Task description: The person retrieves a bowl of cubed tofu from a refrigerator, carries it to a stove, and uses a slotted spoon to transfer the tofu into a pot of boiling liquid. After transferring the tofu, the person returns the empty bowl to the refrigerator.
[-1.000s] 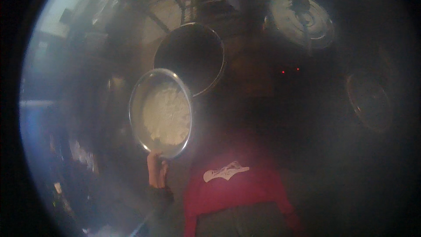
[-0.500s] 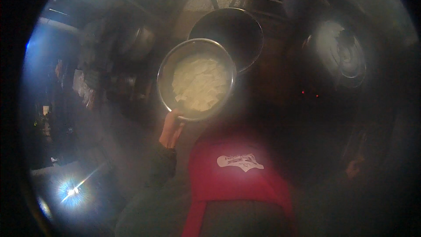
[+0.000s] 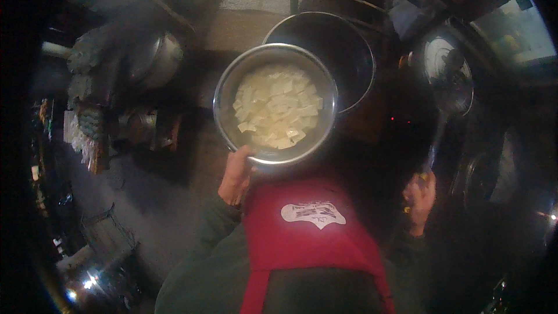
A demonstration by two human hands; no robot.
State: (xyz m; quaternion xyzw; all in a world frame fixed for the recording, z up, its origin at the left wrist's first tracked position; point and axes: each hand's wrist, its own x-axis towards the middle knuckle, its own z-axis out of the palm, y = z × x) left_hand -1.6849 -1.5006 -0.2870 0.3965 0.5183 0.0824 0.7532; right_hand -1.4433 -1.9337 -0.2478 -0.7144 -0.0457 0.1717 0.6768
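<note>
My left hand [image 3: 235, 175] grips the near left rim of a round steel bowl [image 3: 222, 117], with the thumb over the edge. Inside the bowl lie many flat, pale cut pieces [image 3: 280, 107], in what looks like liquid; I cannot tell what they are. The bowl is held in front of a dark red apron [image 3: 311, 227] and partly covers a large dark round pot [image 3: 354, 58] behind it. Over on the right, my right hand [image 3: 419, 197] is closed around the yellow-marked end of a long metal handle [image 3: 437, 139]. That handle runs up toward a round metal piece [image 3: 446, 75]; how they join is unclear.
Two small red lights [image 3: 400, 120] glow in the dark between the pot and the handle. To the left are a metal pot [image 3: 160, 61] and a pale, crumpled cloth-like bundle [image 3: 90, 134]. A wire-framed stand [image 3: 107, 229] is at lower left.
The steam haze has thinned. The bowl, still in my left hand, has shifted slightly right and looks larger. My right hand has moved up and left and shows more clearly on the handle.
</note>
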